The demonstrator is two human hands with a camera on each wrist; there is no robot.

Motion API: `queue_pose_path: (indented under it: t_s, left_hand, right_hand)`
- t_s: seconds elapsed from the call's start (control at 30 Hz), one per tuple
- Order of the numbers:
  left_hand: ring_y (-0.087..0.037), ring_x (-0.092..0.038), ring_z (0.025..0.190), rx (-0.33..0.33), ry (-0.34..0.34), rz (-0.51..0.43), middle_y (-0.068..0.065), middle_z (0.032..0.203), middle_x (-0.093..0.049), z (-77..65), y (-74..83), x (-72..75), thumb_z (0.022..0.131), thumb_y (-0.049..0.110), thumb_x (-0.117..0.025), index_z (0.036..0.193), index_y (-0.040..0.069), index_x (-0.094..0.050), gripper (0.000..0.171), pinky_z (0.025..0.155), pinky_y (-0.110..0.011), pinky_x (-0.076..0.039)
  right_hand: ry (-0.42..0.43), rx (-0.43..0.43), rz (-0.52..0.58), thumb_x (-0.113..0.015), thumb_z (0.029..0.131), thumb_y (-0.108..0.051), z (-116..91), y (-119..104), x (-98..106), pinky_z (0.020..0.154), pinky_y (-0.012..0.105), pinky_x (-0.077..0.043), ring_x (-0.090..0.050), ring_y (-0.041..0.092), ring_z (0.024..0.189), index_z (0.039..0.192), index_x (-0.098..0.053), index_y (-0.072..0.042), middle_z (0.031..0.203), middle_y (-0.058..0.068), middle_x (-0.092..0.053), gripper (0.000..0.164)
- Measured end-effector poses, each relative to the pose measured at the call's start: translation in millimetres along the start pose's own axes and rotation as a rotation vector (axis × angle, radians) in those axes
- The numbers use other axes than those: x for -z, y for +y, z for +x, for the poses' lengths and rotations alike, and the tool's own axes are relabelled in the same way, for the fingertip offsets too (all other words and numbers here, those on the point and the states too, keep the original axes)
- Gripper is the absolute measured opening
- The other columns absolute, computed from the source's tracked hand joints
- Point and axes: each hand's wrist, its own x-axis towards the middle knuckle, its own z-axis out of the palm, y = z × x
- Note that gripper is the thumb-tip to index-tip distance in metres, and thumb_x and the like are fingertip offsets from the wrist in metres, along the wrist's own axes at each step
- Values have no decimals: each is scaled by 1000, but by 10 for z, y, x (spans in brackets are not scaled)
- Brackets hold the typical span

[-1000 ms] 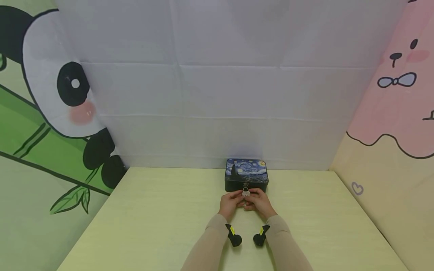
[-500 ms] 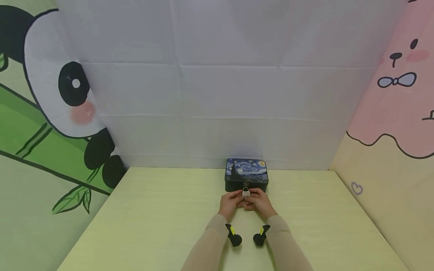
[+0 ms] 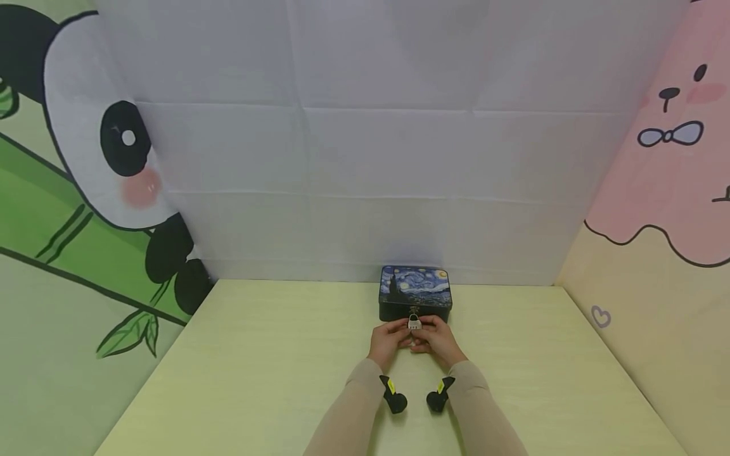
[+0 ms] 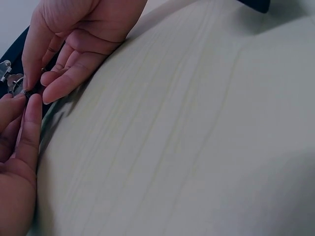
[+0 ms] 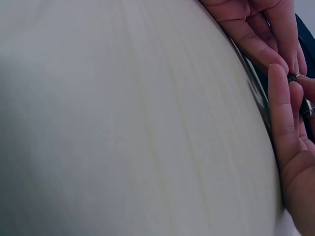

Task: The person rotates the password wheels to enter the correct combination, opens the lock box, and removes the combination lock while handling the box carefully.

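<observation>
A small silver combination padlock [image 3: 414, 324] hangs by its shackle from the front clasp [image 3: 414, 310] of a tin box [image 3: 416, 288]. The box is dark, its lid shut and printed with a swirling blue night-sky painting. My left hand [image 3: 386, 342] pinches the padlock's left side between thumb and fingers. From the right, my right hand [image 3: 438, 341] pinches it too, thumb at the lower part of its body. In the left wrist view, the fingertips of my left hand [image 4: 22, 142] and right hand [image 4: 81, 37] meet at the lock, mostly hiding it.
The pale wooden tabletop [image 3: 274, 367] spreads around the hands. A white cloth backdrop [image 3: 342, 158] rises right behind the box. Panda and pink cartoon walls flank the table. Black devices [image 3: 395, 400] sit at both wrists.
The head view has shifted very slightly. Hands, padlock and box keep the same places and grip.
</observation>
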Motion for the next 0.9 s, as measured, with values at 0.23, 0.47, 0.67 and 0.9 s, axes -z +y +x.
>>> queue_pose_path:
  t_s: [0.23,0.47,0.67,0.9]
  left_hand:
    - [-25,-72,87,-5,-5,-2,-28,111,-68,19,-23,6,93,-9,-62,123,-16,-61,31,82,-43,-60]
    - [-18,-71,82,2,7,3,-27,111,-68,152,-226,31,93,-8,-63,123,-15,-62,32,78,-39,-61]
    - [-19,-71,85,2,14,-2,-27,114,-68,226,-338,40,92,-6,-65,124,-13,-63,32,76,-34,-62]
    - [-21,-71,86,-7,12,4,-27,114,-67,168,-258,22,93,-7,-63,124,-14,-62,32,78,-36,-61]
  right_hand:
    - [-6,6,1,-59,95,7,3,-6,-1,59,31,-61,-60,13,62,131,-39,10,88,10,-63,41]
    - [-1,7,-4,-59,95,7,4,12,0,59,31,-61,-61,14,62,129,-41,10,90,10,-64,38]
    - [10,14,22,-55,92,15,9,11,-2,59,30,-61,-66,17,67,127,-42,10,100,13,-62,37]
    - [9,3,18,-57,93,13,9,-7,3,61,31,-62,-66,17,67,130,-41,11,98,14,-62,40]
